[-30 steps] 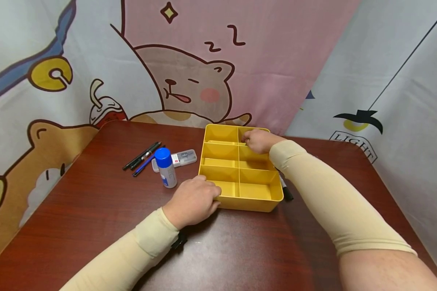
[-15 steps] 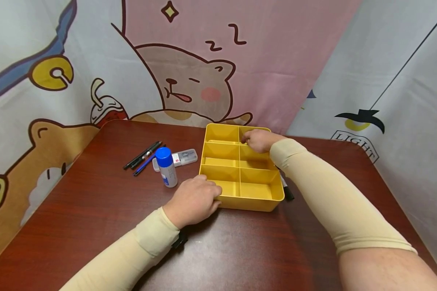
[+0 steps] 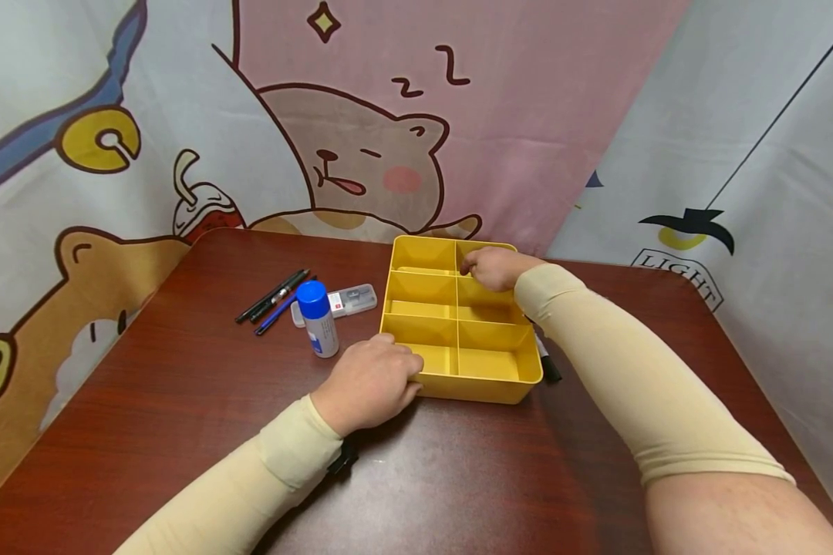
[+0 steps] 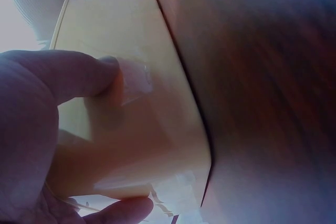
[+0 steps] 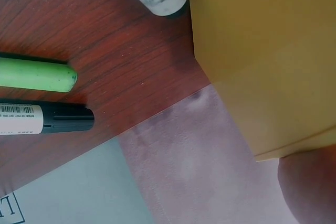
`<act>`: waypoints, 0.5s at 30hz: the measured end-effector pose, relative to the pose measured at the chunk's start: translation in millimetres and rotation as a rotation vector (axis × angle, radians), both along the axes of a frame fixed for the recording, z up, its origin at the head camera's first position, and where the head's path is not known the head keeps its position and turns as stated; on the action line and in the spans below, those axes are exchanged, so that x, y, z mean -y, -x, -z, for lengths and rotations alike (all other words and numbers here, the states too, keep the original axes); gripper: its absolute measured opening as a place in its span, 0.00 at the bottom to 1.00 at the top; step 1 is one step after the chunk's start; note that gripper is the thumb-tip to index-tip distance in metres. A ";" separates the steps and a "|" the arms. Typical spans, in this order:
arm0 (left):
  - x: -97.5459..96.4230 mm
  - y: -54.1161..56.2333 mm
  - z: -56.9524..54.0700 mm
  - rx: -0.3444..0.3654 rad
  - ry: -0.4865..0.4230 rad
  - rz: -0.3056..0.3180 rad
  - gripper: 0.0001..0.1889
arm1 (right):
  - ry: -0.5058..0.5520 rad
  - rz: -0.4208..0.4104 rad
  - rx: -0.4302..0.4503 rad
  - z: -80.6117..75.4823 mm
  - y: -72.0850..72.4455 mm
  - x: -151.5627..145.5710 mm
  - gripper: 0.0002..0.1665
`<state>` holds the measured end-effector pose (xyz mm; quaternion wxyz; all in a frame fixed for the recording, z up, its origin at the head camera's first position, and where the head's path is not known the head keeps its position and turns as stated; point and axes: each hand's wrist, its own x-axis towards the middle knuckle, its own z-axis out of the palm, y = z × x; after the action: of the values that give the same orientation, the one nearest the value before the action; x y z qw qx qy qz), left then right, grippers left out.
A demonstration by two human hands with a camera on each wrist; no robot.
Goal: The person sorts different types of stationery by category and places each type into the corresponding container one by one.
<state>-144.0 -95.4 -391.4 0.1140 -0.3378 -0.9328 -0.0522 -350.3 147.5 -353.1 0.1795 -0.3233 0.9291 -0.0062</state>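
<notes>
Left hand grips the near-left corner of the yellow box on the surface, probably light and stiff, best held at opposite corners; whether the far-right right hand pinches cannot be told.

Yellow box; blue-capped whitish bottle; red-brown wood-grain table; cartoon-print backdrop

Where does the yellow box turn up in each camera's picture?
Head camera: the yellow box sits just right of centre, the left hand holding its near left corner.
Left wrist camera: the yellow box stands left of centre, partly behind the thumb.
Right wrist camera: the yellow box takes up the upper right, cut off by the frame.
Shared landmark: the red-brown table, at the right and upper left in the wrist pictures.
</notes>
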 end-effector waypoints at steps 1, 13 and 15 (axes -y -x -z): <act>-0.2 -0.1 -0.3 -0.001 0.000 0.000 0.11 | -0.001 0.006 0.002 -0.1 -0.1 -0.1 0.25; -0.8 -0.6 -0.1 -0.009 -0.007 0.003 0.12 | 0.015 0.065 -0.018 -2.8 -2.5 -1.3 0.24; -0.6 -0.7 -0.4 -0.005 -0.006 0.002 0.12 | 0.033 0.098 -0.017 -3.8 -3.3 -1.7 0.24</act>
<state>-143.3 -94.8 -391.1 0.1174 -0.3385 -0.9320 -0.0545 -347.0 149.2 -349.3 0.1657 -0.2806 0.9450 -0.0276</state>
